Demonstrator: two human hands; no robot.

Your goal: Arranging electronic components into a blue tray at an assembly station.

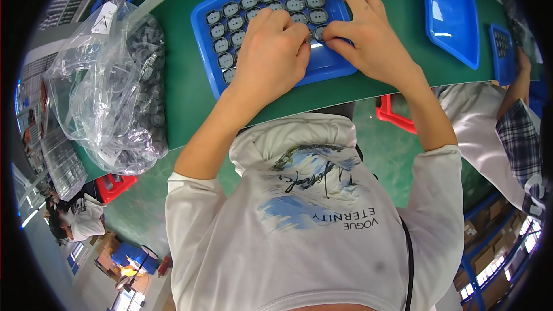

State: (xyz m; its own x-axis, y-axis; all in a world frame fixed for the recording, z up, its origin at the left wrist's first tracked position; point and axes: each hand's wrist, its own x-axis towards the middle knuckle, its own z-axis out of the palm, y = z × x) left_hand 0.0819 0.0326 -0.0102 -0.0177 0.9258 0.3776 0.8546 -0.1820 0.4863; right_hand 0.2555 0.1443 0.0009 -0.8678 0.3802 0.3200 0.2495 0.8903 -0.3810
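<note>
A blue plastic tray (204, 60) lies on the green table, with rows of small oval, dark-rimmed grey parts (235, 23) set in it, each with small holes in its face. My left hand (271, 51) is over the tray's middle, fingers curled together; anything inside them is hidden. My right hand (371, 34) reaches over the tray's right rim. Its thumb and fingers are apart, and one tip touches or nearly touches the end part of the lowest visible row (318, 33). Other fingertips lie close to the far right parts.
A clear plastic bag (109, 92) bulging with grey parts stands left of the tray. To the right lies another blue tray (452, 17). Further right, a co-worker's arm (523, 74) reaches to a smaller-looking blue tray of parts (502, 51). Red stools (397, 116) stand below the table edge.
</note>
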